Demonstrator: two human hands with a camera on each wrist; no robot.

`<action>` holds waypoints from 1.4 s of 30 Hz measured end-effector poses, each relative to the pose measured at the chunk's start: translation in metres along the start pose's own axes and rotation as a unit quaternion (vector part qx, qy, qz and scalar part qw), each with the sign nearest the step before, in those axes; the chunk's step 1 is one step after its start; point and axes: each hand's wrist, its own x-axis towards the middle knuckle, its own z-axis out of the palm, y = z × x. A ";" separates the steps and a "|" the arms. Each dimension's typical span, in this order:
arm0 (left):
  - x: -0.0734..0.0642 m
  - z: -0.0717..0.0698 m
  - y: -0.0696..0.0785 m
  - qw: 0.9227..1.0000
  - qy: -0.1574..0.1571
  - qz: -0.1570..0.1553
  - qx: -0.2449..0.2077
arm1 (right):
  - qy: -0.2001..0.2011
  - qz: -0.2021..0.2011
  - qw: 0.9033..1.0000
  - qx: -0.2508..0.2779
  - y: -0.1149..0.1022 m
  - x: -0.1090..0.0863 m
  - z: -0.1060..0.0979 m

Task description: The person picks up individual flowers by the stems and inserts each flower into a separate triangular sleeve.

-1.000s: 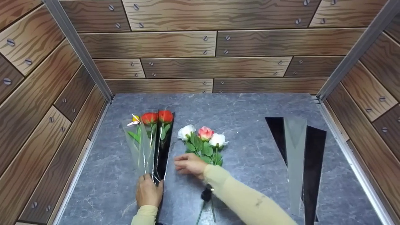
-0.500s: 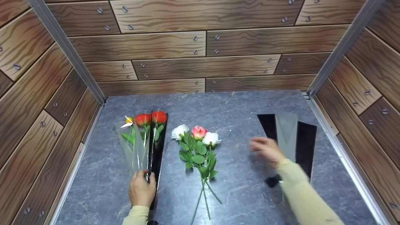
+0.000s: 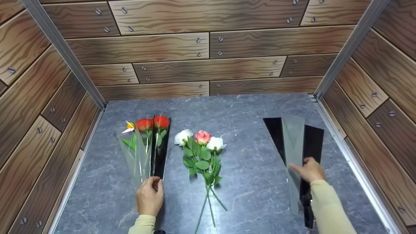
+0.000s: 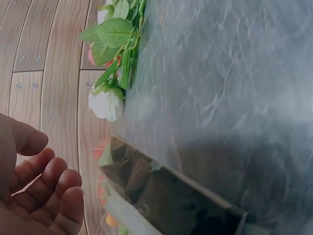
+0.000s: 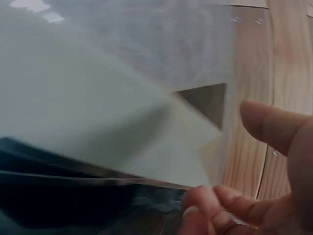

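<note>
My right hand [image 3: 310,170] is over a fan of flower sleeves, its thumb held apart from the fingers. Under it lie a frosted sleeve [image 3: 293,143] and a black sleeve [image 3: 313,139]; in the right wrist view the fingertips [image 5: 200,200] touch the frosted sleeve's edge. My left hand [image 3: 150,196] hovers at the lower ends of the wrapped flowers, its fingers loosely bent around nothing in the left wrist view. Those include a red rose [image 3: 161,122] in a black-backed sleeve [image 3: 160,165], another red rose [image 3: 144,124] and a yellow-and-pink flower [image 3: 129,126] in clear sleeves.
Between the hands lie loose flowers with crossed stems: a white rose [image 3: 183,137], a pink one [image 3: 203,137] and a second white rose [image 3: 215,143]. Another black sleeve [image 3: 272,125] sits left of the frosted one. Wood-patterned walls [image 3: 169,48] enclose the grey marbled table [image 3: 247,195].
My right hand has swung from the loose flowers across to the sleeves on the right. The left hand has stayed by the wrapped flowers. The head view has shifted slightly.
</note>
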 end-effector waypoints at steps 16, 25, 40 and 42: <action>-0.021 0.008 0.001 0.999 -0.029 -0.018 -0.011 | -0.010 -0.021 0.998 -0.062 0.008 -0.007 0.025; -0.024 0.006 0.002 0.999 -0.038 -0.026 -0.012 | 0.037 -0.029 0.997 -0.058 0.008 -0.005 0.027; -0.021 0.004 0.041 0.995 -0.039 0.053 -0.077 | 0.087 -0.035 0.983 0.155 -0.021 -0.015 0.033; -0.019 0.006 0.048 0.993 -0.052 0.054 -0.092 | 0.065 0.001 0.963 0.261 -0.029 -0.019 0.036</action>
